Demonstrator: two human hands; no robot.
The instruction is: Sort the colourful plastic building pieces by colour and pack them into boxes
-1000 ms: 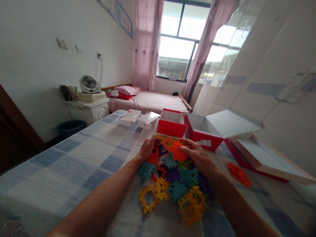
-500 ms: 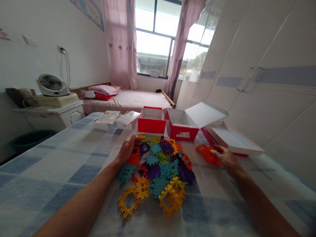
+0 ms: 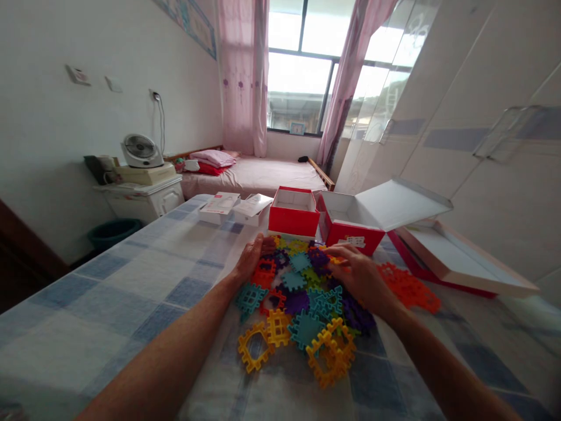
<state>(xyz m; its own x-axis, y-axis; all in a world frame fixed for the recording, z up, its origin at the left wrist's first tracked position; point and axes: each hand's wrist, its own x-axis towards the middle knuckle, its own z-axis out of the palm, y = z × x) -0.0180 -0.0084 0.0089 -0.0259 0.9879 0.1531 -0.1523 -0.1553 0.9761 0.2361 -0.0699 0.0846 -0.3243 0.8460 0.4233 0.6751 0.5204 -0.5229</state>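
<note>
A heap of interlocking plastic building tiles in turquoise, purple, green, orange and yellow lies on the table; a turquoise tile (image 3: pixel 293 280) is near its middle. My left hand (image 3: pixel 254 257) rests at the heap's far left edge, fingers stretched out, beside an orange tile (image 3: pixel 265 271). Over the upper right of the heap reaches my right hand (image 3: pixel 359 278), its fingers apart and touching purple and orange tiles. Its palm hides some tiles. Yellow frame tiles (image 3: pixel 332 354) lie at the near side. Right of my right hand sits a separate group of orange tiles (image 3: pixel 409 286).
Behind the heap stand a red box (image 3: pixel 293 222) and an open red box (image 3: pixel 357 237) with its lid folded back. A shallow box lid (image 3: pixel 464 257) lies to the right. Two small white boxes, one a flat white box (image 3: pixel 219 207), are further left on the checked tablecloth (image 3: pixel 144 316).
My right hand has left the orange tiles on the right and moved left onto the heap. The orange tiles stay on the table. The view has turned left.
</note>
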